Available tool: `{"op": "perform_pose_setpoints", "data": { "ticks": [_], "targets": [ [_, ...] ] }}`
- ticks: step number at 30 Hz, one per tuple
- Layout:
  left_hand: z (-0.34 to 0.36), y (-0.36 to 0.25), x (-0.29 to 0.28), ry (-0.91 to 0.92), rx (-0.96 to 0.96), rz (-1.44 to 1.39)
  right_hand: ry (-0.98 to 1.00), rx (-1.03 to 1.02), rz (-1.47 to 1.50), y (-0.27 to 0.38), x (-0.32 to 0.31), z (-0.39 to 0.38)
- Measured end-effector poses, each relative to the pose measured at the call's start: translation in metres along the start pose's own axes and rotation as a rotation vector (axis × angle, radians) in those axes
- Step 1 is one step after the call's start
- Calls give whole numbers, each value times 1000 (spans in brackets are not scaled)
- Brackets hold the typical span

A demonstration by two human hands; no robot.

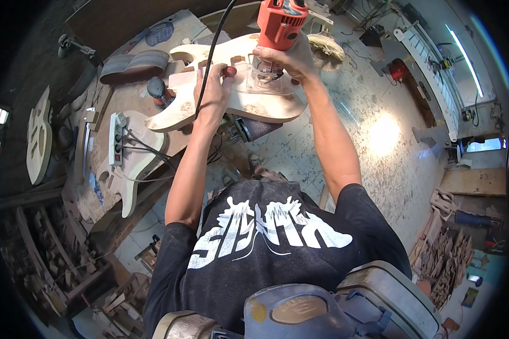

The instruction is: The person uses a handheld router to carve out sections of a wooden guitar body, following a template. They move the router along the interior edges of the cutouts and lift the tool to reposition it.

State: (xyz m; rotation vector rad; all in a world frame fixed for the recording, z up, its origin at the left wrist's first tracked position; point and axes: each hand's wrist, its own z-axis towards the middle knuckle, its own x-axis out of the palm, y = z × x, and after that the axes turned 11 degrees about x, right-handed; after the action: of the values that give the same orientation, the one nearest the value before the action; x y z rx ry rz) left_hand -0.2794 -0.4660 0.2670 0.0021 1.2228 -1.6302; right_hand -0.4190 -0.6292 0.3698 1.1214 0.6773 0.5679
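Note:
A pale wooden electric guitar body [260, 107] with routed cavities lies across the bench's far end. My right hand [297, 61] grips a red handheld router [278, 29] standing over the body. Around the bit is a clear plastic guard and base [266, 70]. My left hand [212, 90] rests over the body, its fingers curled at a small red knob [229, 72] beside the router's base. A black cable [211, 56] runs down across that hand and hides part of it. The cutting tip is hard to make out.
On the bench [90, 198] to the left lie another guitar body [131, 169], a white power strip [116, 138] with plugged cables, a blue power tool [157, 89] and a grey sanding belt [133, 65]. A further body [38, 138] stands far left. Wood scraps [447, 254] fill the right.

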Motion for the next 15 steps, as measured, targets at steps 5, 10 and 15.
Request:
{"op": "perform_pose_setpoints", "data": {
  "ticks": [5, 10, 15],
  "targets": [
    [1, -15, -2, 29, -38, -4, -31, -64, -24, -5, -5, 0],
    [1, -5, 4, 11, -3, -25, -21, -53, -8, -4, -5, -2],
    [3, -3, 4, 19, 15, 6, -34, -54, -38, 3, -5, -2]
  ]
}}
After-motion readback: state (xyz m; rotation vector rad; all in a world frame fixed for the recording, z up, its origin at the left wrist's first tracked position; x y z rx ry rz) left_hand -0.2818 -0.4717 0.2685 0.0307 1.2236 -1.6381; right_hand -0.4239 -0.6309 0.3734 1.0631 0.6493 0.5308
